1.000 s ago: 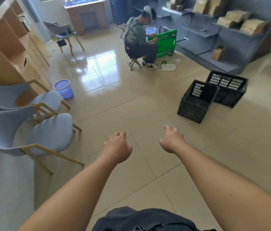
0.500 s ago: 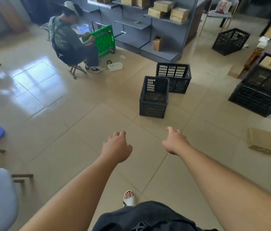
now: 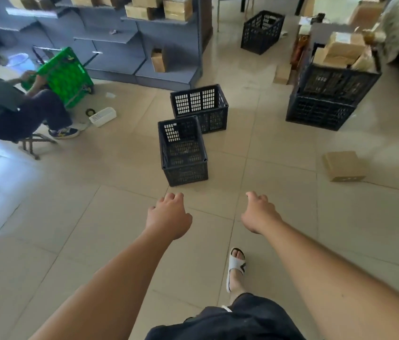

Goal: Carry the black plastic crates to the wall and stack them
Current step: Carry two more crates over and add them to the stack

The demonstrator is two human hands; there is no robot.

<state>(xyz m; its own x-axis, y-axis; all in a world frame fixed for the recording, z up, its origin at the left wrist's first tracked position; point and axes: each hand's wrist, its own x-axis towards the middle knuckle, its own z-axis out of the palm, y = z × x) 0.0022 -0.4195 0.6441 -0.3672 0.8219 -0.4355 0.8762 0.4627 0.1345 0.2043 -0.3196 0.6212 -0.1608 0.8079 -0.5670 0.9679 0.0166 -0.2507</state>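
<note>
Two empty black plastic crates stand on the tiled floor ahead. The nearer crate (image 3: 183,153) is just beyond my hands, and the second crate (image 3: 199,107) touches its far right corner. Both my arms reach forward. My left hand (image 3: 169,217) and my right hand (image 3: 259,213) hover short of the nearer crate, fingers loosely curled, holding nothing. A third empty crate (image 3: 262,31) stands far back. At the right, two more crates (image 3: 328,94) are stacked, the top one full of cardboard boxes.
A seated person (image 3: 4,101) at the left handles a green folding cart (image 3: 63,77). Grey shelving (image 3: 129,45) with boxes runs along the back. A small white basket (image 3: 102,116) and a cardboard box (image 3: 343,165) lie on the floor. My sandalled foot (image 3: 236,266) steps forward.
My view has swung right and I have walked closer: the two crates moved from the right side to straight ahead and grew larger. Both hands stay held out, empty.
</note>
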